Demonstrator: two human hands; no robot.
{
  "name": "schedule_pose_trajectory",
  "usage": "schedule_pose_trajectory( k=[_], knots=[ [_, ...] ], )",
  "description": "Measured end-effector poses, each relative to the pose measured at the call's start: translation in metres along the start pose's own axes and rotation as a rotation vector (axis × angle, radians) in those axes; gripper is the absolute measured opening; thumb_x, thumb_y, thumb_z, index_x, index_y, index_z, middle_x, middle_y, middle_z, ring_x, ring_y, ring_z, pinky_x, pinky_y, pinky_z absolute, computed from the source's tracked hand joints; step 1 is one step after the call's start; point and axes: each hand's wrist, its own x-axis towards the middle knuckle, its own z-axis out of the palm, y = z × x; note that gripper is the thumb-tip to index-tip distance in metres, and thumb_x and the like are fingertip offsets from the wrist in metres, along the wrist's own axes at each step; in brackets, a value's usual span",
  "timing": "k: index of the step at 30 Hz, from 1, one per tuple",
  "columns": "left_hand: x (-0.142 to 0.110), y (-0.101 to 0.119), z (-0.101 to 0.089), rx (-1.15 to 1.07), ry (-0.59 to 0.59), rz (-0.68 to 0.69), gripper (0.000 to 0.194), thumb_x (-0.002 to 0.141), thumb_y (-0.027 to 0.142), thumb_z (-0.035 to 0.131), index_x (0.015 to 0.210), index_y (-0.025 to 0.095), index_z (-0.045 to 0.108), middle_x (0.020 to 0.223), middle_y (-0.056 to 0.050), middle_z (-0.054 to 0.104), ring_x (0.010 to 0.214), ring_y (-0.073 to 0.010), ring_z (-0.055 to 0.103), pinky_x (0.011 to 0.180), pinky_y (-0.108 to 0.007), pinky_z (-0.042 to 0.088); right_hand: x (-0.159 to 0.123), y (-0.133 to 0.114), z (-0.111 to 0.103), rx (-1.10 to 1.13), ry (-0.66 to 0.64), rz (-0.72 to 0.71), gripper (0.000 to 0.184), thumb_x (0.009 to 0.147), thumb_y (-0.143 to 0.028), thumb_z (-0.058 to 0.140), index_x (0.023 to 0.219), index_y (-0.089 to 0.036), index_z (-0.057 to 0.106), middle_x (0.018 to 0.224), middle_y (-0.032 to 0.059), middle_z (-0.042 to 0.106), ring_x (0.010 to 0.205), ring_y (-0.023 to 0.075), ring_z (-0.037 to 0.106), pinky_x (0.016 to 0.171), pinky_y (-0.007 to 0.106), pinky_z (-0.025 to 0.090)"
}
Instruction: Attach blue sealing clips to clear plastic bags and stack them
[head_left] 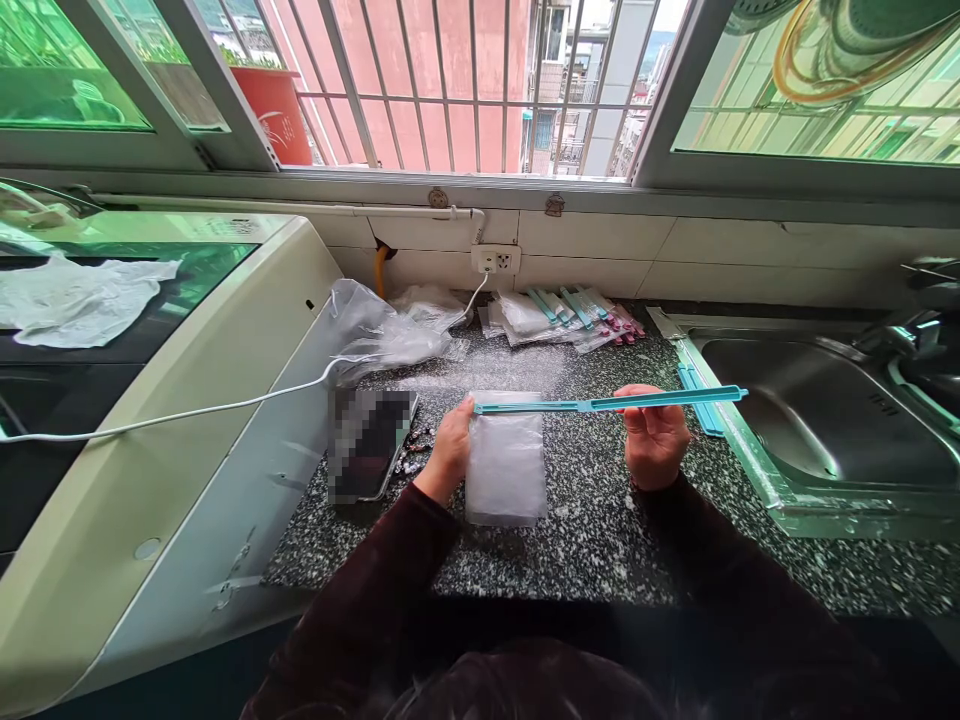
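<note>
A long turquoise bag-sealing clip (585,405), unfolded nearly straight at its middle hinge, stretches level between my hands. My left hand (452,445) pinches its left end, at the upper left corner of a clear plastic bag (506,465). Whether those fingers also grip the bag is hidden. My right hand (654,440) is closed around the right half of the clip, whose tip sticks out past the fingers toward the sink. The bag lies upright in view over the speckled counter, its top edge along the clip.
More turquoise clips (701,400) lie by the sink (795,410) at right. Several clipped bags (570,315) and loose clear plastic (390,325) sit against the wall. A phone (375,445) lies left of my hand. A white cable (247,403) runs to the wall socket (496,260).
</note>
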Motion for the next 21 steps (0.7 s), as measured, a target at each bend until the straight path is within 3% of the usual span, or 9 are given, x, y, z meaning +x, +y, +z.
schedule_pose_trajectory(
  k=[9,14,21],
  knots=[
    [0.002,0.005,-0.001,0.058,0.156,0.03,0.019,0.069,0.035,0.055,0.064,0.018,0.059,0.069,-0.002,0.062,0.072,-0.0159,0.054,0.075,-0.027,0.041,0.0,0.004,0.003,0.104,-0.022,0.029,0.013,0.081,-0.024,0.057,0.094,-0.024,0.058,0.086,0.0013,0.058,0.064,0.0116,0.053,0.065,0.031,0.048],
    [0.001,0.008,-0.001,0.013,0.083,0.015,0.023,0.067,0.04,0.056,0.064,0.018,0.058,0.063,0.0,0.061,0.067,-0.0158,0.054,0.07,-0.026,0.042,-0.004,0.006,0.004,0.112,-0.009,0.061,0.01,0.082,-0.026,0.056,0.091,-0.024,0.056,0.086,0.0008,0.056,0.065,0.012,0.054,0.065,0.031,0.048],
    [0.008,0.001,-0.008,0.004,0.09,-0.018,0.026,0.063,0.042,0.06,0.066,0.016,0.059,0.065,0.0,0.062,0.072,-0.0164,0.057,0.073,-0.027,0.042,-0.009,0.009,0.004,0.069,-0.016,0.11,0.013,0.081,-0.028,0.057,0.092,-0.023,0.055,0.088,0.0014,0.057,0.064,0.0111,0.054,0.064,0.03,0.048]
  ],
)
